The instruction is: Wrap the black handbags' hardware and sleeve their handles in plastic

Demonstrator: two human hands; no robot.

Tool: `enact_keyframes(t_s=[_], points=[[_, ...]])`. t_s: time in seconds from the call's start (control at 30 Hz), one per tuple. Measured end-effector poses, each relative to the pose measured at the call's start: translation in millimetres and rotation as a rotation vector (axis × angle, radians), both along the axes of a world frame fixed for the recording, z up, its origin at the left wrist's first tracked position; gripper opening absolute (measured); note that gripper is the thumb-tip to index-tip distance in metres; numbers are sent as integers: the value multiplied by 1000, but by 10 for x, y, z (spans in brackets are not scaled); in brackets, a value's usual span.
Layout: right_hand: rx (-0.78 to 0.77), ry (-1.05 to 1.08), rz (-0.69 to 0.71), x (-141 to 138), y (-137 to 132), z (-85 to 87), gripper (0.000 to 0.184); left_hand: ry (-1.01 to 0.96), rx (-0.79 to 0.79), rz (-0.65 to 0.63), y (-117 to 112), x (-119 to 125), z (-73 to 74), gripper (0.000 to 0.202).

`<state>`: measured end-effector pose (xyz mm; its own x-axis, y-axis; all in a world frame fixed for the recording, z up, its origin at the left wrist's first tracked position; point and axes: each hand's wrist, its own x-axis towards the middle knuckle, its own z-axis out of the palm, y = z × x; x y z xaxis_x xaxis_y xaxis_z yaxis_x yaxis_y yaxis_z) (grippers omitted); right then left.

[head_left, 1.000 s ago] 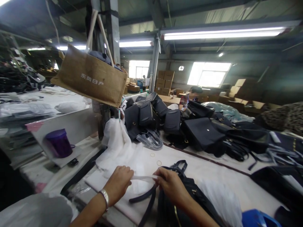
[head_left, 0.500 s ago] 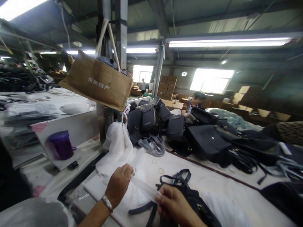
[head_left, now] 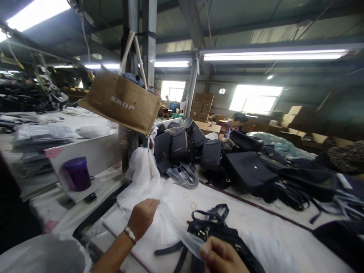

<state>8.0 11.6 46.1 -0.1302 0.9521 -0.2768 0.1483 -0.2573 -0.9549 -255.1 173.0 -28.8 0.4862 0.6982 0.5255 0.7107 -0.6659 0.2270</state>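
Purple plastic marks a lidded container (head_left: 77, 174) at far left, standing beside a low white partition. Right of it, a tan bag (head_left: 125, 100) hangs from a post above white sheeting (head_left: 143, 170). Left hand (head_left: 143, 217): fingers closed at the upper end of a clear plastic strip (head_left: 182, 229). The strip runs slantwise over the counter (head_left: 241, 206), toward near right; two thin rings (head_left: 193, 206) lie on the cloth beyond. Right hand (head_left: 223, 254): thumb and fingers pinched on the strip's lower end. Beneath and beside this hand lies a black bag (head_left: 226, 237), straps loose.

Progress, as judged: the strip is drawn out between both hands, its handling under way; no fitting to the near bag is evident, its visible straps being bare. Further off, a coil of straps (head_left: 183, 176) appears already sleeved in plastic. Black bags (head_left: 248, 172) heaped at far right: condition of most not determinable.
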Motion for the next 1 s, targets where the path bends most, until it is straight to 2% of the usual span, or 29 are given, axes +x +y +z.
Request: enact_keyframes(t_s=[0.1,0.17,0.23,0.27,0.33,0.4,0.47,0.53,0.6,0.67,0.7,0.83,1.0], points=[[-48,-99,-59,-45,53,-71,46,7,-17,104,-163,-177,-127,34],[-20,-185,-72,-70,104,-104,36,38,-68,68,-280,-258,-244,34],[27,-279,-50,-82,152,-116,28,66,-117,-2,-387,-295,-270,39],[59,-327,-26,-89,174,-109,26,61,-140,-24,-434,-294,-219,42],[123,-424,36,-114,214,-61,25,-14,-209,-44,-515,-250,16,44],[181,-513,96,-169,257,22,28,-231,-415,-116,-573,-150,355,40],[252,-583,140,-248,309,117,30,-391,-655,-291,-604,-9,653,46],[334,-656,163,-331,363,197,33,-516,-963,-459,-607,139,795,49],[394,-750,176,-395,413,250,35,-604,-1179,-533,-590,254,768,34],[435,-864,190,-437,457,273,38,-671,-1272,-517,-571,311,641,16],[453,-920,203,-452,478,274,39,-699,-1291,-494,-565,316,568,13],[475,-1045,281,-521,555,207,42,-777,-1398,-411,-581,237,369,21],[401,-912,423,-617,641,37,22,-847,-1451,-353,-641,118,252,27]])
